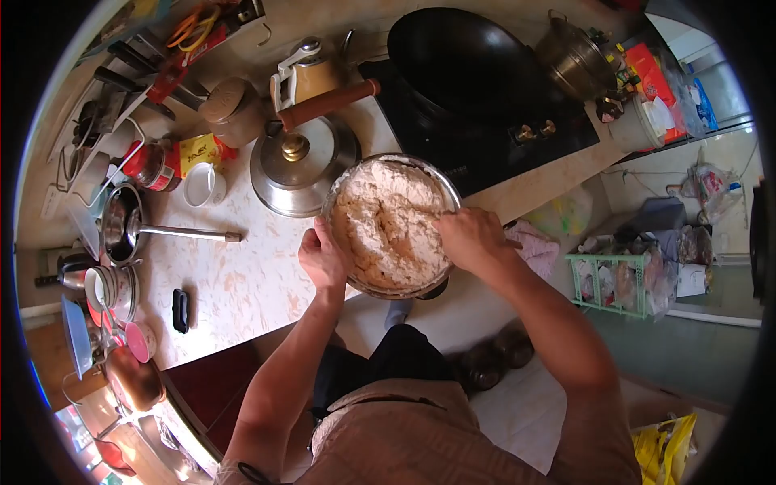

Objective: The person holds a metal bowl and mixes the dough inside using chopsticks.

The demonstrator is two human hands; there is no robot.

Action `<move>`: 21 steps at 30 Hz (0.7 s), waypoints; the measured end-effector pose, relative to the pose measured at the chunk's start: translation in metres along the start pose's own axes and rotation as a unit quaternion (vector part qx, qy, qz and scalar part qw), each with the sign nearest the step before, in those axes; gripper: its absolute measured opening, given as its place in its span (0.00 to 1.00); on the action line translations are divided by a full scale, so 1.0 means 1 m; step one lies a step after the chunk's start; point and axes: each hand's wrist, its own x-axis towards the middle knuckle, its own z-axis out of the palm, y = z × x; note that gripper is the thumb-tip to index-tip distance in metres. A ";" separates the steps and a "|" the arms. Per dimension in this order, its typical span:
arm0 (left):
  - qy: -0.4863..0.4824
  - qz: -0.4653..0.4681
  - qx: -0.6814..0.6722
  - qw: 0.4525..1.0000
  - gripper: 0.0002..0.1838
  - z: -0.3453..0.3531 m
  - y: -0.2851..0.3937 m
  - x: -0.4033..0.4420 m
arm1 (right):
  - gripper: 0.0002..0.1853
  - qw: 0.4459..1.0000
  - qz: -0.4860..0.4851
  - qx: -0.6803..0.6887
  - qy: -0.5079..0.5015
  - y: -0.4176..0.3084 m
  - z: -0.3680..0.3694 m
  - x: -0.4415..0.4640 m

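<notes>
A round metal bowl (457, 191) full of pale, clumpy flour dough (392, 218) is held in front of my body at the counter's edge. My left hand (325, 257) grips its left rim, thumb on top and fingers beneath. Over the right rim, my right hand (473, 238) is closed, with the fingertips at the dough. The end of a thin brown stick (512, 243) pokes out behind that fist; its other end is hidden. Just beyond the bowl stands a lidded metal kettle (303, 166) with a brown handle.
A black wok (461, 61) sits on the black cooktop (493, 153). On the counter (218, 283) are a white cup (204, 186), a ladle (186, 233) and a small black object (180, 311). A green basket (608, 283) of bagged items stands at right.
</notes>
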 end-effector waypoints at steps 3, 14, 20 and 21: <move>0.016 0.006 0.012 1.000 0.30 0.001 0.001 -0.001 | 0.09 0.999 0.005 0.017 -0.043 -0.002 0.000 -0.016; 0.009 0.026 0.032 0.999 0.28 -0.004 0.006 -0.002 | 0.10 1.000 -0.014 -0.020 0.002 0.002 -0.003 0.009; 0.010 0.023 0.030 0.999 0.28 -0.003 0.012 -0.002 | 0.09 0.997 -0.068 -0.020 -0.044 -0.010 -0.013 -0.042; 0.010 0.023 0.020 0.999 0.28 -0.002 0.011 -0.001 | 0.09 0.997 -0.066 -0.023 -0.043 -0.008 -0.020 -0.043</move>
